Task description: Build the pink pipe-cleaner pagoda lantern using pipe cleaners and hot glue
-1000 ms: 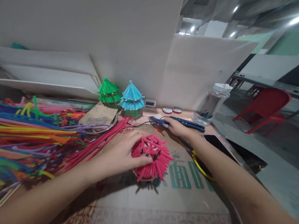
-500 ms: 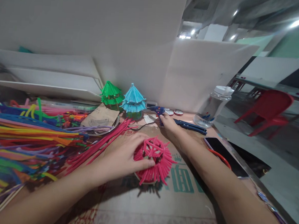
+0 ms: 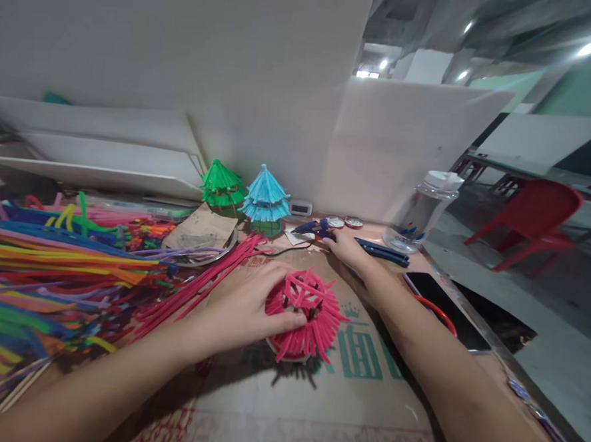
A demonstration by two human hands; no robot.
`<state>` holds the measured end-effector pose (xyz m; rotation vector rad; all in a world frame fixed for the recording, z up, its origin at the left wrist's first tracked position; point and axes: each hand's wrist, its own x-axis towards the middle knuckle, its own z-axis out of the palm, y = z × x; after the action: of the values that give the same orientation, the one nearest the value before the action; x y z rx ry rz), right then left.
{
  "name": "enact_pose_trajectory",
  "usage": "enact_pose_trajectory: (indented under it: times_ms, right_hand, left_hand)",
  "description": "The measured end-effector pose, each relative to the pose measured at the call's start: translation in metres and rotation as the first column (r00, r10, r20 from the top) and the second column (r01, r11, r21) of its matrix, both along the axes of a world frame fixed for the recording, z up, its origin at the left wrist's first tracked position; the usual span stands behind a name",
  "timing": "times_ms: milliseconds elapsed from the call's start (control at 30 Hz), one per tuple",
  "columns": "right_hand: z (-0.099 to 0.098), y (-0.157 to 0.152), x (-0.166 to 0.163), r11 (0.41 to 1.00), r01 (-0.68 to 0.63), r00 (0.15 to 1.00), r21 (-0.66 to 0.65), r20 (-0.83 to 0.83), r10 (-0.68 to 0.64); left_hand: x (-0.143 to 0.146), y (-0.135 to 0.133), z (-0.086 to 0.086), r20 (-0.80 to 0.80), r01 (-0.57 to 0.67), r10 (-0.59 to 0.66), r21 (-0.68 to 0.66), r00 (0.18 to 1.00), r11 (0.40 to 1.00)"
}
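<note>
The left hand (image 3: 250,305) has the pink fringed piece (image 3: 321,329) between a thumb laid along its near side and fingers curled around its far side, those tips mostly hidden. So the piece sits right in the grip, low over the cardboard (image 3: 363,418), with its shadow just on the near side of it. It looks light to me, fuzzy and not slippery, and I'd guess the fringe bends under a careless squeeze. The firmer hold is probably the middle, inside the spiky rim, or the paler base underneath.

The right hand (image 3: 346,247) reaches farther out, its fingertips at the handle end of a blue glue gun (image 3: 312,227); whether they grip it or merely rest there, I can't tell.

Just past those fingers sit two small round tins (image 3: 353,222), and to their right are a dark blue tool (image 3: 383,253) and, beyond it, a clear bottle (image 3: 420,215). A phone (image 3: 445,310) lies beside the right forearm. Beyond the left fingertips runs a bundle of pink stems (image 3: 217,269), and farther off stand a blue tiered tower (image 3: 264,202) and a green one (image 3: 222,186).
</note>
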<state>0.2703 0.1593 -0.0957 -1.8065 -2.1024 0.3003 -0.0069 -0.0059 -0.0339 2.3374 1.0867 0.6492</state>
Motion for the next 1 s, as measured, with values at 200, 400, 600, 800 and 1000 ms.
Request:
enact_pose_trajectory:
  times_ms: [200,400,600,800,1000]
  right_hand:
    - [0.050,-0.043,0.000,0.998,0.024,0.986,0.055,0.165,-0.033]
    - [0.114,-0.135,-0.008,0.929,-0.117,0.988,0.350,-0.051,0.144]
    - [0.113,-0.201,-0.019,0.813,-0.376,0.893,0.444,-0.061,0.446]
    - [0.099,-0.204,-0.030,0.750,-0.460,0.852,0.474,-0.002,0.524]
    - [0.093,-0.199,-0.039,0.703,-0.498,0.845,0.508,0.103,0.524]
  left_hand:
    - [0.000,0.000,0.000,0.004,-0.007,0.007,-0.010,1.000,1.000]
    - [0.001,-0.002,0.001,0.016,-0.036,0.036,-0.026,0.999,0.999]
    - [0.002,-0.004,0.004,0.027,-0.011,0.012,-0.045,1.000,0.999]
    - [0.002,-0.004,0.002,0.024,0.001,0.000,-0.018,1.000,1.000]
    - [0.001,-0.005,0.001,0.019,0.002,-0.002,0.015,1.000,1.000]
